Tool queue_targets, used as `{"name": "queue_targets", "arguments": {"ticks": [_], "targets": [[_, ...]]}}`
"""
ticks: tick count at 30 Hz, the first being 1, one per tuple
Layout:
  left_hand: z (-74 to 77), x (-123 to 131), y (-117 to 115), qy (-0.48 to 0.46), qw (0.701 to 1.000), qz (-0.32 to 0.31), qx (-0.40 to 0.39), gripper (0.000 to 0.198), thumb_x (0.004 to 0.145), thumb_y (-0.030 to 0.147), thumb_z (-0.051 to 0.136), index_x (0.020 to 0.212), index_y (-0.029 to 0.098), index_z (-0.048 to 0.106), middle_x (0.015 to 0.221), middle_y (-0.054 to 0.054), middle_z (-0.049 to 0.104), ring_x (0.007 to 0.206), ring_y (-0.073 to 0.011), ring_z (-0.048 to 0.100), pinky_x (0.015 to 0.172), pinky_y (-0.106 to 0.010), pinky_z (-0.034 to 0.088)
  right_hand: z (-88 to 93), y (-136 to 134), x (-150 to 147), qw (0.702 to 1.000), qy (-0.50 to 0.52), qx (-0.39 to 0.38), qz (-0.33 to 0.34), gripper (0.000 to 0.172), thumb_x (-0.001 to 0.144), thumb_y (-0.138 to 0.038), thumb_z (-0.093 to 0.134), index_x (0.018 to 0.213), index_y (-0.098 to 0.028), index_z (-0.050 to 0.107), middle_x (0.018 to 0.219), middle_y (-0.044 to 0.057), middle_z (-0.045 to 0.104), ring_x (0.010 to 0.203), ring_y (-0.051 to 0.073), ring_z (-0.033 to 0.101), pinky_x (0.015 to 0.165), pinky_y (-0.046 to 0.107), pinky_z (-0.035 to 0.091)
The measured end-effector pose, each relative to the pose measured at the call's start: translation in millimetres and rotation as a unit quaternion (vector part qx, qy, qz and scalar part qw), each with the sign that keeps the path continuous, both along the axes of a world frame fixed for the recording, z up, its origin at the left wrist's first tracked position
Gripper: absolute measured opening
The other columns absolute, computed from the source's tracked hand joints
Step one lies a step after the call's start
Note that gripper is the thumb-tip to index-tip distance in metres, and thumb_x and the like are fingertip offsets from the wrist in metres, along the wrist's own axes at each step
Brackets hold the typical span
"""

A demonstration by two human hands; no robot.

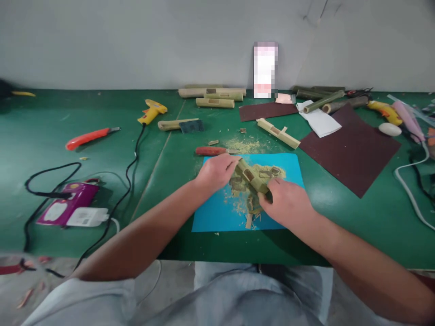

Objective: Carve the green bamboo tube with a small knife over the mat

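Note:
Both my hands hold one short green bamboo tube (250,177) with a rectangular notch cut in its side, just above a blue mat (217,213). My left hand (215,173) is closed round its far end. My right hand (287,203) is closed round its near end. Under the tube, sawdust and bamboo chips (245,203) lie on the mat. A red-handled knife (211,151) rests just beyond my left hand.
On the green table (50,131) are a yellow glue gun (152,111), an orange utility knife (89,137), a purple power strip (70,209) with black cables, brown sandpaper sheets (350,151), cut bamboo tubes (215,96) by the wall, and another notched tube (277,133).

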State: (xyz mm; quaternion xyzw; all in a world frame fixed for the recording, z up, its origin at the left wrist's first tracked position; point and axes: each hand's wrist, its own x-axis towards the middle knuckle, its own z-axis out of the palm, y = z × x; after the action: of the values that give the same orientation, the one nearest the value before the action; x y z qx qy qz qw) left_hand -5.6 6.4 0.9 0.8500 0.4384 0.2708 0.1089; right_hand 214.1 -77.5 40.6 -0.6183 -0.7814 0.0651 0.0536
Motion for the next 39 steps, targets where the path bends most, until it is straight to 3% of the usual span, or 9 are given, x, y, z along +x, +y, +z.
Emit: {"name": "queue_targets", "arguments": {"ticks": [11,15,19,23,26,30,34,39], "targets": [[-1.5,3,-7,0.028,0.999,-0.044,-0.002,0.034,0.103,0.031,0.043,0.120,0.018,0.070,0.111,-0.009,0.075,0.102,-0.0206,0.072,0.091,-0.031,0.059,1.4,0,-1,1.000,-0.002,-0.006,0.000,0.024,0.092,-0.035,0.051,0.087,-0.017,0.066,0.083,0.008,0.070,0.073,0.021,0.064,0.060,0.033,0.034],[-1.7,1,-3,0.010,1.000,-0.014,0.015,0.033,0.102,0.029,0.044,0.116,0.017,0.071,0.109,-0.010,0.076,0.101,-0.0208,0.072,0.091,-0.032,0.059,2.1,0,-1,1.000,-0.006,-0.013,-0.001,0.025,0.093,-0.036,0.050,0.088,-0.017,0.067,0.082,0.008,0.070,0.073,0.021,0.064,0.060,0.032,0.035],[-2.6,0,-3,0.014,0.999,-0.041,0.005,0.033,0.103,0.030,0.044,0.120,0.018,0.070,0.109,-0.009,0.075,0.100,-0.0196,0.072,0.091,-0.031,0.059,1.8,0,-2,1.000,-0.002,-0.013,0.000,0.025,0.092,-0.036,0.051,0.089,-0.017,0.067,0.084,0.009,0.070,0.073,0.021,0.064,0.060,0.032,0.035],[-3.5,1,-2,0.006,1.000,-0.010,0.010,0.034,0.103,0.030,0.043,0.118,0.017,0.071,0.107,-0.009,0.076,0.099,-0.0209,0.072,0.091,-0.033,0.058,1.4,0,-1,1.000,-0.002,-0.007,0.002,0.025,0.092,-0.036,0.050,0.088,-0.017,0.066,0.084,0.008,0.070,0.073,0.021,0.064,0.059,0.032,0.034],[-3.6,1,0,0.015,0.999,-0.031,0.001,0.034,0.102,0.031,0.045,0.120,0.018,0.070,0.109,-0.009,0.075,0.100,-0.0205,0.072,0.090,-0.032,0.059,2.0,0,-1,1.000,-0.001,-0.009,0.005,0.023,0.092,-0.034,0.051,0.088,-0.017,0.065,0.084,0.008,0.070,0.073,0.020,0.064,0.059,0.032,0.034],[-2.1,1,0,0.006,1.000,0.011,0.007,0.034,0.102,0.031,0.044,0.117,0.018,0.072,0.109,-0.009,0.076,0.102,-0.0206,0.071,0.093,-0.032,0.058,2.3,0,-1,1.000,-0.006,-0.004,0.002,0.024,0.092,-0.035,0.050,0.086,-0.018,0.065,0.082,0.009,0.069,0.073,0.020,0.064,0.060,0.032,0.034],[-1.4,2,-2,0.020,0.999,-0.031,-0.004,0.034,0.102,0.032,0.045,0.120,0.019,0.071,0.107,-0.008,0.076,0.099,-0.0195,0.072,0.088,-0.029,0.059,2.4,-1,-2,1.000,-0.007,-0.003,0.008,0.024,0.092,-0.035,0.050,0.088,-0.017,0.066,0.083,0.009,0.069,0.073,0.021,0.064,0.060,0.032,0.034],[-1.6,-1,3,-0.006,1.000,-0.017,-0.001,0.034,0.102,0.031,0.045,0.117,0.018,0.072,0.107,-0.008,0.076,0.099,-0.0210,0.072,0.090,-0.032,0.059,3.5,-1,-2,1.000,-0.017,-0.011,0.008,0.025,0.093,-0.034,0.050,0.089,-0.017,0.066,0.083,0.009,0.069,0.073,0.021,0.065,0.060,0.033,0.034]]}}
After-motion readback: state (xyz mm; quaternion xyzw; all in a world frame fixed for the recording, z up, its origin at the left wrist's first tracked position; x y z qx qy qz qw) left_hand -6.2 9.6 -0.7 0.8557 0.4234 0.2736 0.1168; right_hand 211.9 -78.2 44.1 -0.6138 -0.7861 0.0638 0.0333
